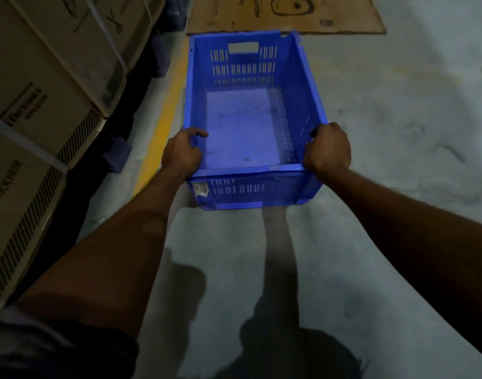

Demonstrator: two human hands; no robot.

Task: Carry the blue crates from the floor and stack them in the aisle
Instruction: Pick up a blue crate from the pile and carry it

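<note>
Blue crate (pixel 245 132) gripped at its near corners by two bare hands above a concrete floor (pixel 384 119).
Nearest, both forearms reach forward from the bottom of the view. The left hand (pixel 181 153) curls over the rim at the crate's near left corner, fingers hooked inside. The right hand (pixel 327 150) closes tightly around the rim at the near right corner. The crate is empty and open-topped, with slotted walls and a small label (pixel 201 188) on its near wall. It appears to hang just clear of the floor, beside a yellow line (pixel 163 124) and stacked cardboard boxes (pixel 43 77) on the left. It looks like rigid plastic, light while empty, bulky rather than heavy. The rim, or the handle slot (pixel 243 47) in the far wall, offers a firm hold. Beyond it lies a flattened cardboard sheet (pixel 283 15).
</note>
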